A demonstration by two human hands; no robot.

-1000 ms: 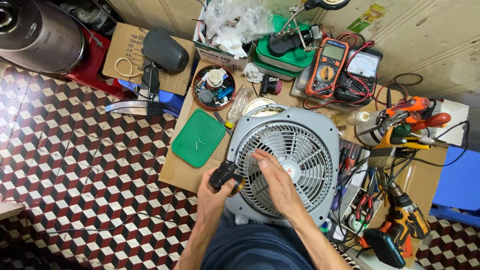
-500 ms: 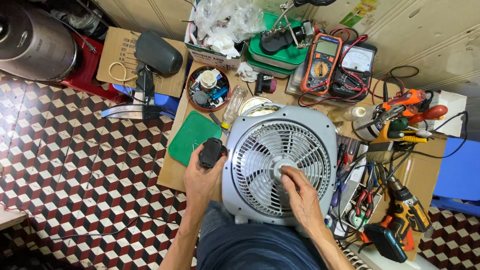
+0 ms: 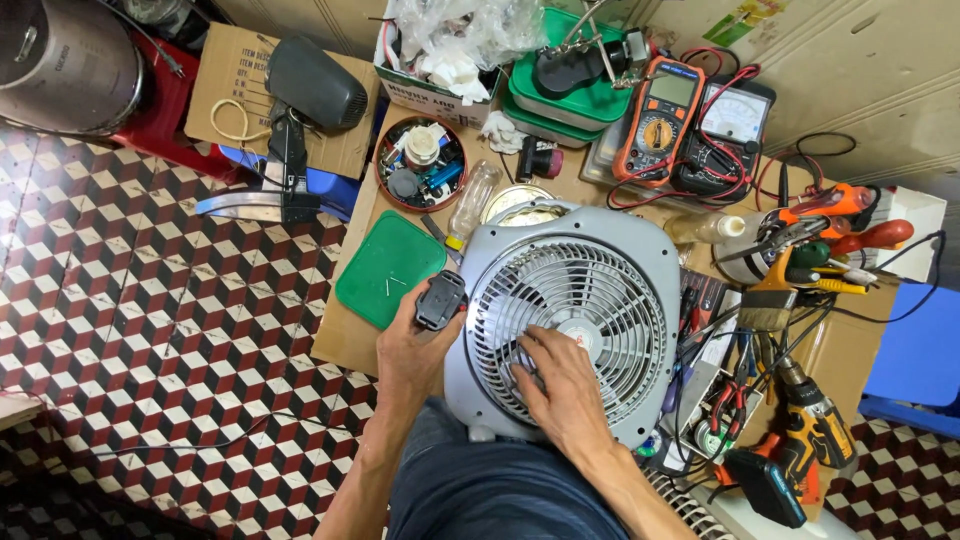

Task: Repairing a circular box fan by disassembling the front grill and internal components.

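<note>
Fan [image 3: 570, 320] lies grille-up on the cluttered workbench [image 3: 345, 340], right hand [image 3: 560, 385] spread flat on the grille, probably steadying it. Left hand [image 3: 410, 345] grips a small black tool [image 3: 441, 299], fingers closed around it.

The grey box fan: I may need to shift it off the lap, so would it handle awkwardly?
The grey box fan is probably light for its bulk, being a mostly open plastic grille. Lying flat under the right hand, it seems unlikely to tip. The thin grille ribs may flex under pressing fingers.
</note>
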